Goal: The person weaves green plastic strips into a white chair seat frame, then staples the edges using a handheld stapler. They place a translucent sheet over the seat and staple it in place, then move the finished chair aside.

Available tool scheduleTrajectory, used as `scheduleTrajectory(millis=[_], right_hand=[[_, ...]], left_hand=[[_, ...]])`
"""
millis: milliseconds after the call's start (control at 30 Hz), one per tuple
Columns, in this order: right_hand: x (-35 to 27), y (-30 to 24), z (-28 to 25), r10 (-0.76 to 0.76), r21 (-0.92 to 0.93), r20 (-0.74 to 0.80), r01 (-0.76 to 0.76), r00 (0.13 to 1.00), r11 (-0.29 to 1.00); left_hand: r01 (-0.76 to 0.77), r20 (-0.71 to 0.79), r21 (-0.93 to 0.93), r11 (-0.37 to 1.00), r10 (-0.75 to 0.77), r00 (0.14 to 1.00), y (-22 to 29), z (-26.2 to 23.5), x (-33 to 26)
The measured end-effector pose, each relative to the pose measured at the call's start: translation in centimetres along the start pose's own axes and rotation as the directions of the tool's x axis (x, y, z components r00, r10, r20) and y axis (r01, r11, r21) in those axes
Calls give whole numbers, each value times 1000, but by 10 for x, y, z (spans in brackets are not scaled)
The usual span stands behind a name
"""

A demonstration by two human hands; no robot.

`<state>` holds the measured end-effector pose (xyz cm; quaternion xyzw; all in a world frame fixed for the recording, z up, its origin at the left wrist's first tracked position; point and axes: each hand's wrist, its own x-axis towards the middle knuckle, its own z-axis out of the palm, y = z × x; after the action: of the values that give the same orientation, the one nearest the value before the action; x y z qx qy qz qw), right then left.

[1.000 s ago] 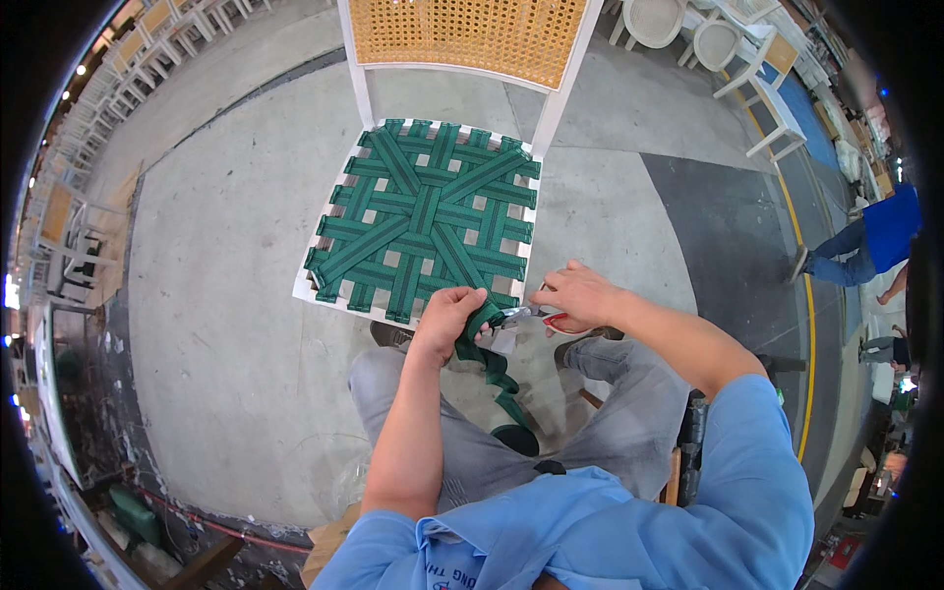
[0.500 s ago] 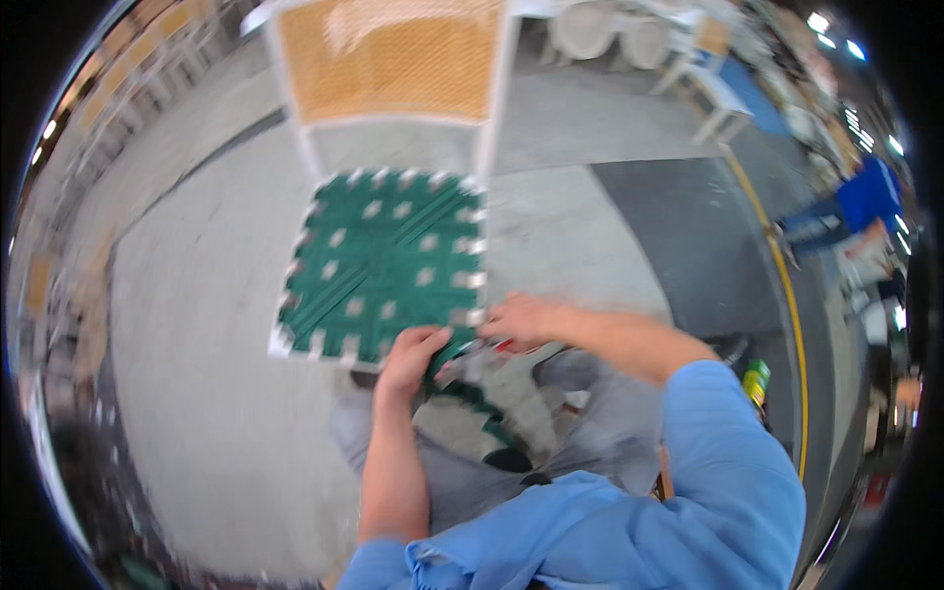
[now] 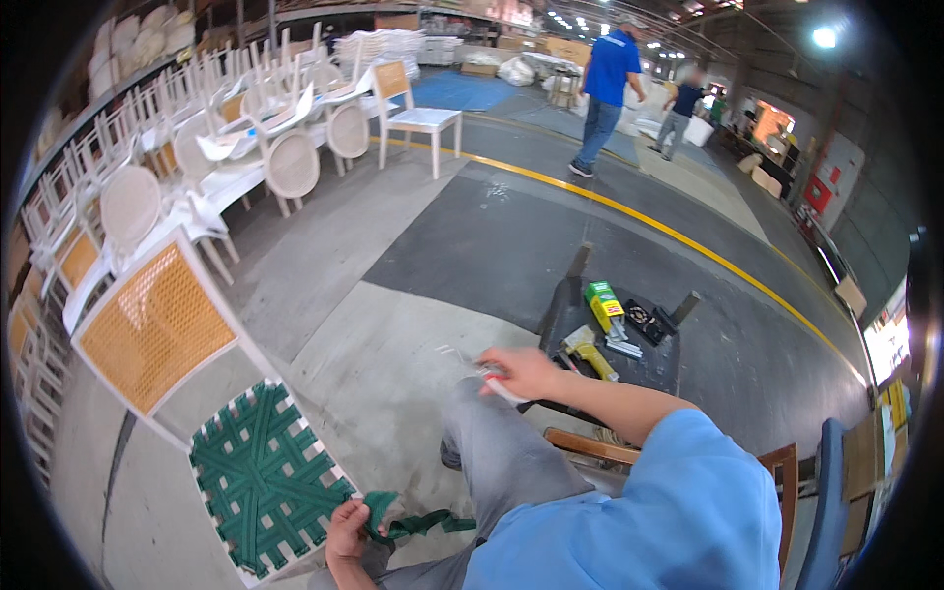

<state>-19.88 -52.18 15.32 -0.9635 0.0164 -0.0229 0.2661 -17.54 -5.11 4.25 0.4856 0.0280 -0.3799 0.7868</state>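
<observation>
Scissors (image 3: 491, 375) have been carried from the webbed seat (image 3: 261, 470) to the frame's centre by the right hand (image 3: 524, 373), its blurred fingers curled around the handles. At lower centre-left, the green strap (image 3: 425, 524) is pinched between the left hand's (image 3: 347, 532) thumb and fingers, beside the seat's corner.

We are sitting in a furniture workshop, a big factory-like hall: rows of pale chairs (image 3: 292, 171) are crowding the left side, and white stacks (image 3: 379, 49) are standing behind them. Before us a chair (image 3: 157, 329) is showing a seat of woven green webbing (image 3: 258, 470), while a dark stand (image 3: 657, 374) to our right is holding a yellow tool (image 3: 592, 359) and a green box (image 3: 604, 301). Farther off, lamps (image 3: 824, 37) are shining overhead, and we are seeing people (image 3: 612, 74) beyond a yellow line (image 3: 639, 212) that is running along the floor (image 3: 492, 246).
</observation>
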Motion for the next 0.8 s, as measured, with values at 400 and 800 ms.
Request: scheduleTrajectory(millis=[400,800], right_hand=[[-265,174,-68,816,256,-540,-883,205,392],[-258,205,-62,851,77,-425,-924,309,373]], left_hand=[[1,65,920,393,-155,986,-62,75,41],[363,-186,479,799,-311,932,-110,112,33]])
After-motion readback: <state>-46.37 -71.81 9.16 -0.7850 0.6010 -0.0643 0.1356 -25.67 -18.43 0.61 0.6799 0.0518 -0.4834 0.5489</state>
